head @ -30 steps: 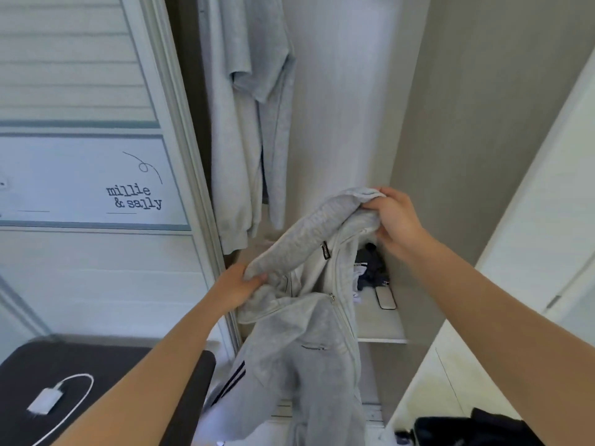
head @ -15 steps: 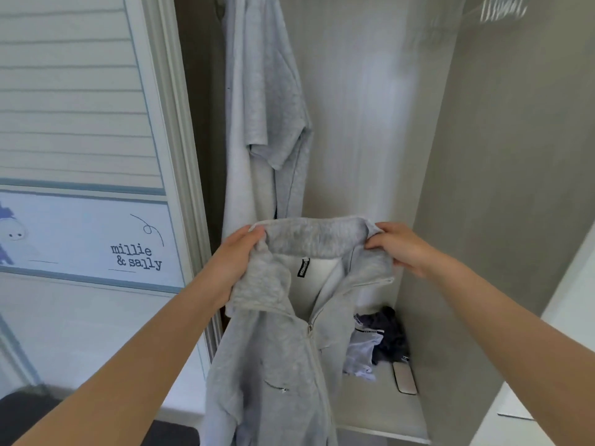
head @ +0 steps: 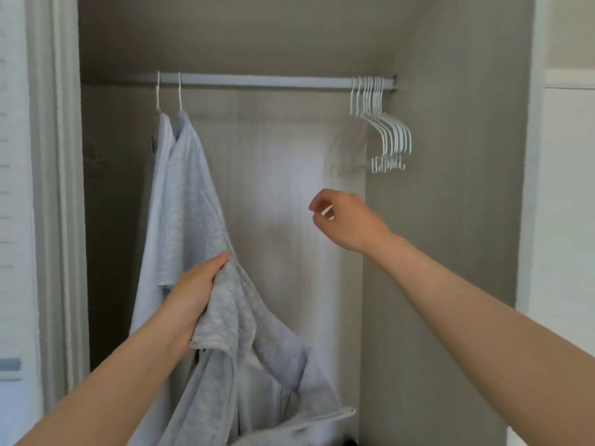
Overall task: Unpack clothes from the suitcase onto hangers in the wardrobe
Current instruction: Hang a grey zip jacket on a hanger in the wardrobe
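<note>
With the left hand (head: 196,294) gripping the grey jacket (head: 254,352) low inside the wardrobe, the right hand (head: 349,220), fingers loosely curled and empty, should unhook one of the hangers (head: 388,136) cleanly off the rail (head: 273,81).

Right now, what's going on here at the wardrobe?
A person is putting clothes away. Their left hand grips a bunched grey jacket, held low in front of the open wardrobe. Their right hand is raised and holds nothing, fingers loosely curled, below and left of a bunch of empty white hangers at the right end of the rail. Two grey garments already hang at the rail's left end. The jacket is not yet on a hanger.
</note>
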